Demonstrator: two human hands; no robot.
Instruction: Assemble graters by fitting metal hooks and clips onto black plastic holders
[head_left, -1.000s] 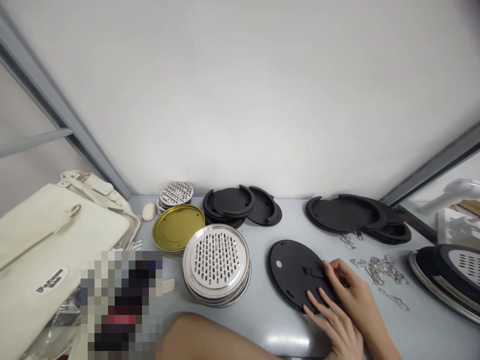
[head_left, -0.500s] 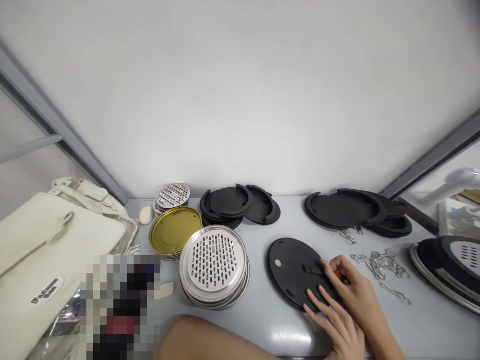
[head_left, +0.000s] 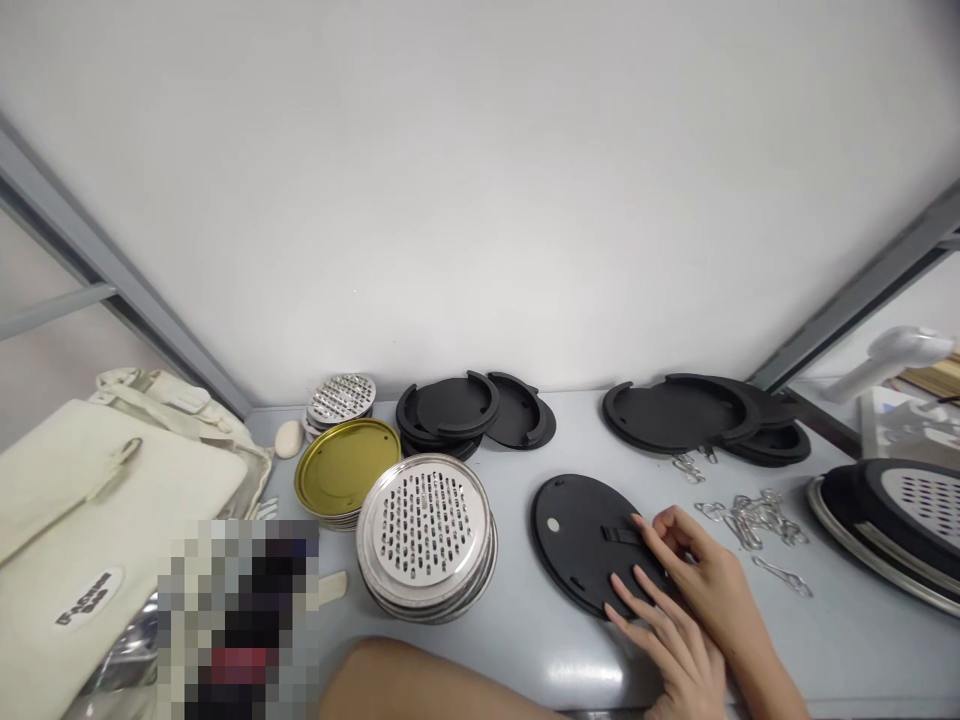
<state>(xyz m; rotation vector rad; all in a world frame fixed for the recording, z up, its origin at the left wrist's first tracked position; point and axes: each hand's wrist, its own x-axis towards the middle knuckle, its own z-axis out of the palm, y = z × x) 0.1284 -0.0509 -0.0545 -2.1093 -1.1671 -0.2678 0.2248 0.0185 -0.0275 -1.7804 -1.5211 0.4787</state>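
A round black plastic disc (head_left: 574, 550) lies on the grey table in front of me, with a pale round spot, small slots and a raised tab on its upper face. My left hand (head_left: 671, 635) rests on the disc's near side, fingers stretched out and apart. Just above it, my right hand (head_left: 701, 570) is at the disc's right side, thumb and fingers curled together. Whatever those fingers pinch is hidden. To the right of my hands lies a loose pile of bent wire clips (head_left: 757, 520), with a single wire clip (head_left: 784, 577) apart from it.
Round metal grater plates (head_left: 424, 525) are stacked left of the disc, beside gold lids (head_left: 349, 465) and smaller grater plates (head_left: 341, 398). Black rimmed discs (head_left: 457, 405) and larger black trays (head_left: 675, 415) lie along the wall. A cream bag (head_left: 150, 470) is at left, an oval grater (head_left: 892, 530) at right.
The whole view has shifted slightly. Both hands stay on the black disc in nearly the same pose, and nothing has visibly been picked up or let go.
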